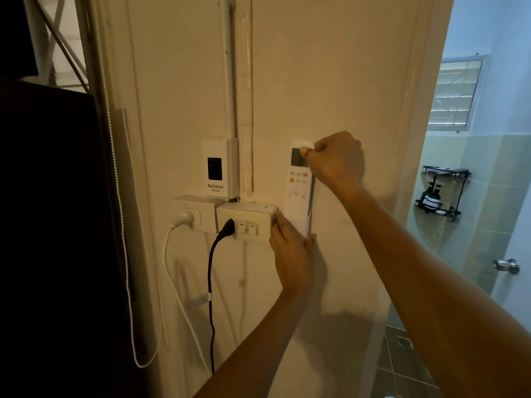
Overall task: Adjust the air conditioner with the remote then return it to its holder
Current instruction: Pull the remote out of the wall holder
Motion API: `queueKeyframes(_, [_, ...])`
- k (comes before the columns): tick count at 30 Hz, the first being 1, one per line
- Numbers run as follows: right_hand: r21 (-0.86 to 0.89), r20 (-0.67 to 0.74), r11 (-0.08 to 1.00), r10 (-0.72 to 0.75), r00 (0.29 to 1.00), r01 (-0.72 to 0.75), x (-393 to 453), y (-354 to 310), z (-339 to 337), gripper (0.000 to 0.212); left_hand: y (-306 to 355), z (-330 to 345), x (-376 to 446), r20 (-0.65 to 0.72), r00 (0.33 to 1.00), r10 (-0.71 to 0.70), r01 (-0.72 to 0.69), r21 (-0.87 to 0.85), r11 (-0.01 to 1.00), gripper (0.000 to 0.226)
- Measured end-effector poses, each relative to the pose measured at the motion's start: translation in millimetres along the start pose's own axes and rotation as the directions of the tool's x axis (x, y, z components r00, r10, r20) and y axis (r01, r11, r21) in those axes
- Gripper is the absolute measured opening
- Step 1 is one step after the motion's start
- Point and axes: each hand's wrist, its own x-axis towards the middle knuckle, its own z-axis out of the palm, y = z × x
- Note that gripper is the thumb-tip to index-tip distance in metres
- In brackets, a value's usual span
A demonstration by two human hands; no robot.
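cream plaster wall (330,81), white remote (297,185) in holder (305,225), tiled bathroom (474,211) right

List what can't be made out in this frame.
- Remote display: head view, too small and partly covered by the right hand; button labels blurred.
- Holder: its base is hidden by the left hand.
- Air conditioner: not in view.
- Left side: too dark to identify.
- Bottles on the bathroom shelf: too small to read.
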Motion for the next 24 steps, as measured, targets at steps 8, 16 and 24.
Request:
queueKeyframes(8, [0.054,0.007,0.998,-0.023,1.000,0.023,12.5,-4.3,-10.2,0.030,0.7,2.1,0.6,-0.006,1.000,-0.021,0.021,-0.010,1.000,0.081])
queueKeyframes(16, [0.150,0.006,0.988,-0.044,0.999,0.043,17.1,-2.2,-20.4,0.037,-1.7,2.0,2.4,-0.017,0.999,-0.032,0.031,-0.048,0.998,0.085])
queueKeyframes(24, [0.269,0.015,0.963,0.011,1.000,-0.015,21.0,-0.8,-41.7,0.037,-10.7,-12.6,6.5,0.107,0.994,0.008,0.012,-0.182,0.983,0.085])
